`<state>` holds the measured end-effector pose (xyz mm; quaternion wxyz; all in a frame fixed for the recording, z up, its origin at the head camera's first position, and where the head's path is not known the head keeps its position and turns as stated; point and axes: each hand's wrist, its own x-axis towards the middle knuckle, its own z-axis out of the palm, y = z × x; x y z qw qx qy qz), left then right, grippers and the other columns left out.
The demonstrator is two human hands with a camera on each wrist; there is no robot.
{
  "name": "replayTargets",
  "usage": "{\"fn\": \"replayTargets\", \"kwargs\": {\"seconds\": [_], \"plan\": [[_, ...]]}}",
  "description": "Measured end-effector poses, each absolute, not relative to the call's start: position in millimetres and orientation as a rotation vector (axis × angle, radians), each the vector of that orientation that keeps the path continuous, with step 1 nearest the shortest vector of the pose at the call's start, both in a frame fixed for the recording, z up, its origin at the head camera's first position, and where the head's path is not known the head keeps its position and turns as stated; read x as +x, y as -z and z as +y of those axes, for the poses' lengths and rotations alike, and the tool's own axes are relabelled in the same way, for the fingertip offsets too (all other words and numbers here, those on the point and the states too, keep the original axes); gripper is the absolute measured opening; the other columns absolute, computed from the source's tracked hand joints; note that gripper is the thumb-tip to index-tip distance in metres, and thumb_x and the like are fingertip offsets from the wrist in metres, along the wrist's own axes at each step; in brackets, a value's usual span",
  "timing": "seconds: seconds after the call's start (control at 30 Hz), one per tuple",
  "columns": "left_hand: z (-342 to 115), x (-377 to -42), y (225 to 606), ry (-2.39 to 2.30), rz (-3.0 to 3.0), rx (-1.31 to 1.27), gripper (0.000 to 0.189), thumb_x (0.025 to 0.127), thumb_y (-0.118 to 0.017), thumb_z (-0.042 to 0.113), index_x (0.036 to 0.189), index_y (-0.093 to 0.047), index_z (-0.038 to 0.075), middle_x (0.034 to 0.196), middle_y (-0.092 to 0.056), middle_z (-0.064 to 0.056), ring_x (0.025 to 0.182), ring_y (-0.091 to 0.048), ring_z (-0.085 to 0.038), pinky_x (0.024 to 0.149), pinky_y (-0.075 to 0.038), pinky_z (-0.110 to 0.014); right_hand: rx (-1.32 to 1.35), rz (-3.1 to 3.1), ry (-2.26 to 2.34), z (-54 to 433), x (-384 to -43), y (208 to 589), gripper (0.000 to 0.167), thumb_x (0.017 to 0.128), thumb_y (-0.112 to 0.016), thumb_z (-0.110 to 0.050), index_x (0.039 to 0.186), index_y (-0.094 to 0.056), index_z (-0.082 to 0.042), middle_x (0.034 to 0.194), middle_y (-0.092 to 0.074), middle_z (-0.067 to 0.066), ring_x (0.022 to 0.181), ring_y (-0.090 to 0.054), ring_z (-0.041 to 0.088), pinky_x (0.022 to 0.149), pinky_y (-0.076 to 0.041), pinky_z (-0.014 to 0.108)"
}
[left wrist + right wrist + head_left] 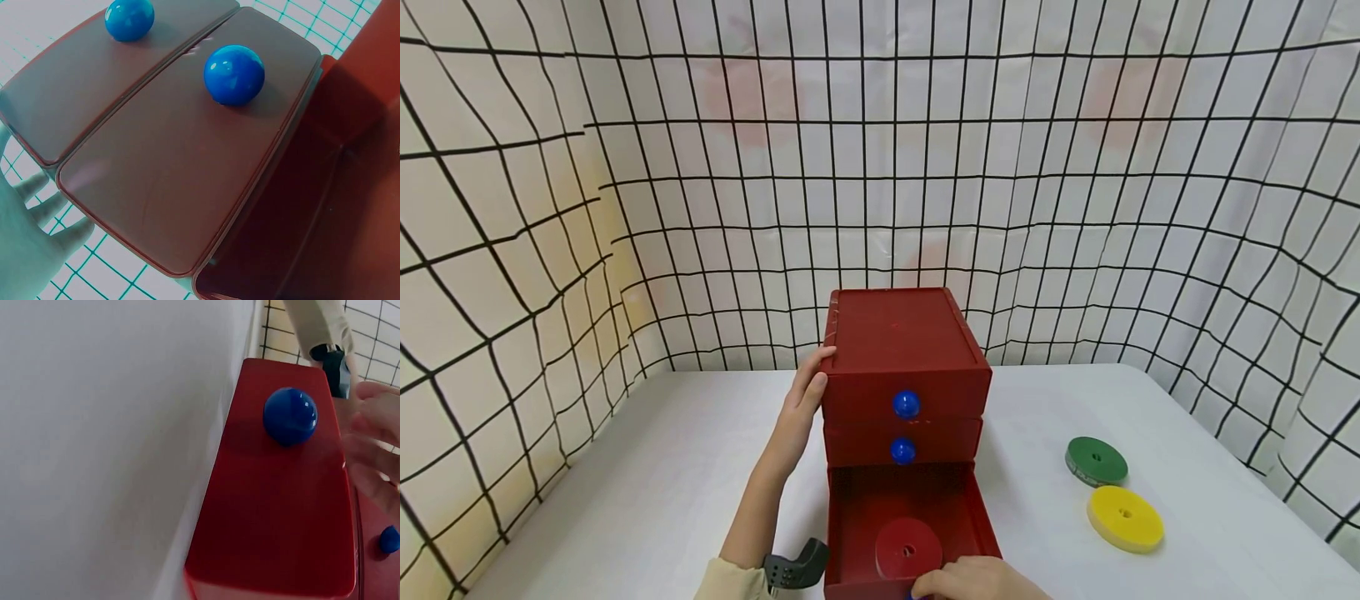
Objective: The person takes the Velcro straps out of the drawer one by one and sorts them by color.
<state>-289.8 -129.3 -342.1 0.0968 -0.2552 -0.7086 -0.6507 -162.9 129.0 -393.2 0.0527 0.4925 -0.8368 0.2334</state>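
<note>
A red cabinet [902, 333] of stacked drawers stands on the white table, with blue knobs on its drawer fronts. Its bottom drawer [850, 533] is pulled out, and a red disc with a small centre hole [910, 547] lies inside. My left hand [797, 412] rests along the cabinet's left side with its fingers extended. At the front of the pulled-out drawer is my right hand [973, 579], its loosely bent fingers right at the upper edge. In the right wrist view the drawer's blue knob [290, 416] shows uncovered, apart from the fingers [375, 447].
To the right of the cabinet, a green disc [1097, 461] and a yellow disc [1125, 518] lie flat on the table [1037, 542]. White walls with a black grid [887, 167] enclose the back and sides. A dark device [797, 567] is strapped at my left wrist.
</note>
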Motion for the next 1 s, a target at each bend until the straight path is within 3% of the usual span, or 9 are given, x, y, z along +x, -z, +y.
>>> {"fn": "replayTargets", "kwargs": {"seconds": [0.23,0.4,0.67,0.8,1.0], "plan": [[-129.7,-290.2,344.3,1.930,-2.099,-0.757,0.037,0.098,-0.032,0.035,0.135,-0.032,0.029,0.146,-0.022,0.003,0.130,-0.029,-0.024,0.103,-0.025,-0.052,1.661,-2.166,-0.392,133.5,-180.8,393.9,0.040,0.084,-0.059,-0.041,0.119,-0.053,-0.024,0.115,-0.059,-0.008,0.099,-0.054,-0.001,0.086,-0.043,0.011],[-129.7,-290.4,344.3,1.926,-2.097,-0.766,0.037,0.098,-0.031,0.034,0.135,-0.032,0.029,0.146,-0.022,0.003,0.130,-0.030,-0.023,0.104,-0.025,-0.052,1.639,-2.225,-0.467,134.6,-189.4,394.0,0.038,0.086,-0.057,-0.036,0.121,-0.051,-0.023,0.116,-0.058,-0.006,0.101,-0.054,0.001,0.085,-0.044,0.012],[-131.1,-290.4,342.5,1.914,-2.090,-0.768,0.037,0.098,-0.032,0.035,0.135,-0.032,0.029,0.145,-0.023,0.003,0.130,-0.030,-0.022,0.104,-0.024,-0.052,1.498,-2.351,-0.463,132.9,-207.3,391.2,0.043,0.079,-0.069,-0.018,0.119,-0.055,-0.024,0.118,-0.059,-0.004,0.100,-0.058,0.009,0.080,-0.051,0.024],[-130.8,-289.9,342.4,1.923,-2.093,-0.765,0.038,0.098,-0.032,0.035,0.136,-0.032,0.029,0.145,-0.023,0.002,0.130,-0.030,-0.024,0.103,-0.025,-0.052,1.477,-2.511,-0.402,130.8,-214.9,387.6,0.040,0.083,-0.064,-0.031,0.122,-0.055,-0.026,0.124,-0.057,-0.003,0.107,-0.057,0.013,0.084,-0.050,0.032],[-130.1,-289.7,342.9,1.924,-2.101,-0.753,0.038,0.098,-0.033,0.036,0.136,-0.032,0.030,0.145,-0.022,0.001,0.130,-0.030,-0.025,0.104,-0.025,-0.053,1.390,-2.854,-0.442,125.5,-219.8,382.8,0.043,0.080,-0.063,-0.042,0.122,-0.054,-0.036,0.132,-0.051,-0.008,0.116,-0.051,0.016,0.087,-0.049,0.038]]}}
